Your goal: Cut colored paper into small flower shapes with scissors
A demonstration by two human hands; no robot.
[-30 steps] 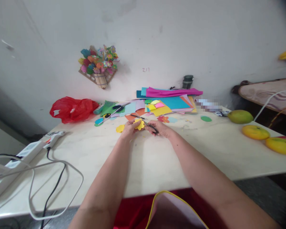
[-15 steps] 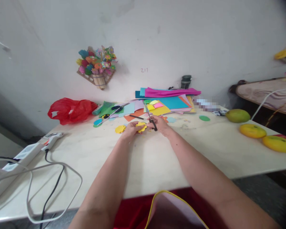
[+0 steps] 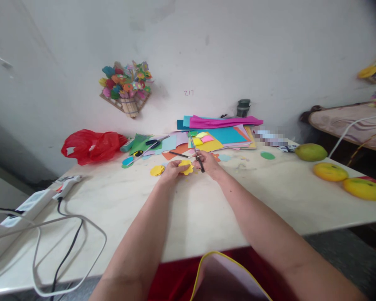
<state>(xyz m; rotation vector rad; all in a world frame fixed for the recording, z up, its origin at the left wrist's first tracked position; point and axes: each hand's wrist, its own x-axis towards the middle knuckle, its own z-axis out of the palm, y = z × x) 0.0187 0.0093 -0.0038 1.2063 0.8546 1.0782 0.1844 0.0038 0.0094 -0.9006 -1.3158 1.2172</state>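
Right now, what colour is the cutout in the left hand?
Yellow: the cutout shows best in the head view.

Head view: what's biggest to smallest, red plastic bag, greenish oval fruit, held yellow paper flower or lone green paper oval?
Red plastic bag
Greenish oval fruit
Yellow paper flower, partly covered
Lone green paper oval

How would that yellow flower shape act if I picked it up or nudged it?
The yellow flower is probably light, since it looks like a thin paper cutout. It likely bends easily yet isn't fully limp, as it sticks out fairly flat from the left hand. Laid down and nudged, it might slide, given the smooth-looking table.
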